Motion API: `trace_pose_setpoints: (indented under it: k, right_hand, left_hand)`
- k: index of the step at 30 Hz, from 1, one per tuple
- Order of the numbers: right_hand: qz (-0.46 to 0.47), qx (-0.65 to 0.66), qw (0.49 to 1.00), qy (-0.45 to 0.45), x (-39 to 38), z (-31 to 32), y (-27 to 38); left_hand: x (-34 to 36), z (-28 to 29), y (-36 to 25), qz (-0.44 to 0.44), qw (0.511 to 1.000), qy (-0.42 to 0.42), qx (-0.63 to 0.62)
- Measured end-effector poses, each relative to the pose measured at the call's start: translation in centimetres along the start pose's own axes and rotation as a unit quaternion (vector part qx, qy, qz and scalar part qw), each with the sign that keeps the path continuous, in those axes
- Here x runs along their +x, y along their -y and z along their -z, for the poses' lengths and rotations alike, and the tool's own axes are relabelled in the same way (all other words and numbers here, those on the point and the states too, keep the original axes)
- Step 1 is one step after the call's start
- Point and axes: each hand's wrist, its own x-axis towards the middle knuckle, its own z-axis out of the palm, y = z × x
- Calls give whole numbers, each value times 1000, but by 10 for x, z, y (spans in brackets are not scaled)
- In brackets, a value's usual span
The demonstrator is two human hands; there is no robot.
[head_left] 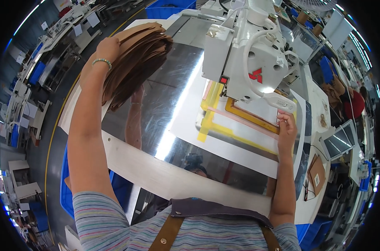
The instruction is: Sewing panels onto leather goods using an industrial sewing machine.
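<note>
At the left, my left hand is closed on the edge of a thick, fanned stack of brown sheets, which look like leather or cloth. The stack lies at the left of a shiny metal table. My right hand is at the right end of an amber frame, just under the white lamp head of a white sewing machine. Its fingers are curled together; whatever they pinch is too small to make out. Yellow tape and pink strips lie around the frame on a white sheet.
The machine head overhangs the work area. A brown piece with a white label and dark-handled scissors lie at the right, near a tilted screen. Blue bins stand beyond and below the table. A person in red is far right.
</note>
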Motion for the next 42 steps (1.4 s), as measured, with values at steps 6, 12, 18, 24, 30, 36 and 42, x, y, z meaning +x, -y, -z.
trace_pose_setpoints:
  k: [6, 12, 18, 24, 30, 36, 42]
  right_hand:
    - [88, -96, 991, -4, -6, -6, 15]
    - [150, -115, 973, 131, -13, -25, 51]
    - [244, -163, 905, 308, -16, -81, 86]
    - [266, -169, 897, 311, -21, -139, 102]
    - [393, -236, 848, 266, -42, -175, 83]
    - [399, -243, 839, 278, -38, -155, 87]
    - [412, -228, 838, 277, -36, -152, 77]
  left_hand:
    - [-54, 35, -29, 4, 976, -148, -160]
    - [-182, 64, -114, -200, 953, -140, -179]
    - [-279, 27, -143, -271, 947, -78, -155]
    - [-287, 32, -151, -261, 945, -80, -178]
    - [-288, 37, -152, -254, 945, -79, -192]
    - [-295, 33, -103, -213, 952, -63, -213]
    - [-301, 22, -47, -178, 962, -48, -202]
